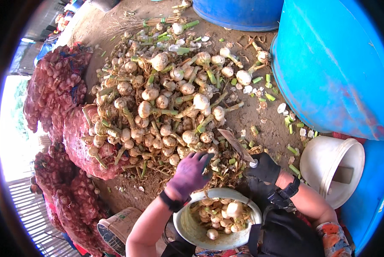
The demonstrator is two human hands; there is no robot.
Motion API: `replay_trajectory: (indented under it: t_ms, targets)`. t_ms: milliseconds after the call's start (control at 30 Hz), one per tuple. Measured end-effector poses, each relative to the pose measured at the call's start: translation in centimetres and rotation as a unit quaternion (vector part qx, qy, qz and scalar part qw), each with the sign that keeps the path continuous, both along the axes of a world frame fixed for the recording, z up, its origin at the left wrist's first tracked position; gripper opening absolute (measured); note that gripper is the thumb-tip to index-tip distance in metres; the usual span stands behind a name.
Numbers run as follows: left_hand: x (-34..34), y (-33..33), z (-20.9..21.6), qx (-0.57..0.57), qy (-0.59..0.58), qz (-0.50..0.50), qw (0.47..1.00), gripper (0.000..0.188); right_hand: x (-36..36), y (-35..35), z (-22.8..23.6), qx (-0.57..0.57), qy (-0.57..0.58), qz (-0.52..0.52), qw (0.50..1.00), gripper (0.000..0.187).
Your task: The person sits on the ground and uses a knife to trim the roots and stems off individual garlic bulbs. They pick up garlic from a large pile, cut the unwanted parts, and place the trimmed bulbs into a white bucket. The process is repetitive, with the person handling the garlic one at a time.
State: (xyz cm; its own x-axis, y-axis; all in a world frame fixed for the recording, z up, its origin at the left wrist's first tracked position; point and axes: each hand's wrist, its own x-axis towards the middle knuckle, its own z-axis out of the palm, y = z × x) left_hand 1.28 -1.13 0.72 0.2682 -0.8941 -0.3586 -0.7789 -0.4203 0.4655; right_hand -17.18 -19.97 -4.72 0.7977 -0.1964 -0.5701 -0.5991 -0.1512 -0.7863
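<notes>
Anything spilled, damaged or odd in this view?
Loose litter: cut green stem pieces and papery white peel scraps lie scattered on the brown dirt floor, outside any container, right of the heaped whitish bulbs. The left hand wears a mostly purple glove, the right hand a black glove: oddly mismatched.

Left forearm (pixel 147 229) enters from seven o'clock; the gloved left hand (pixel 190 171) points toward one, fingers loosely bent and apart. Right forearm (pixel 308 200) enters from four; the gloved right hand (pixel 264 169), toward ten, is curled tight.
</notes>
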Motion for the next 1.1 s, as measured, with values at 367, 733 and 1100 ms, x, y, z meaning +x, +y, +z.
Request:
replay_trajectory:
  t_ms: [367, 733, 1100]
  targets:
    - [1.6, -0.8, -5.4, -0.023, 0.216, 0.150, 0.964, 0.054, -0.8, -0.7, 1.4, -0.001, -0.001, -0.025, 1.000, 0.024]
    - [-3.5, 2.0, 2.0, -0.207, 0.588, 0.334, 0.707, 0.076, 2.5, 1.3, 7.9, -0.185, -0.207, 0.162, 0.947, 0.017]
    - [-5.2, -0.8, 5.9, -0.059, 0.562, 0.443, 0.696, 0.041, 2.5, 1.4, 7.5, -0.108, -0.176, 0.066, 0.976, 0.015]
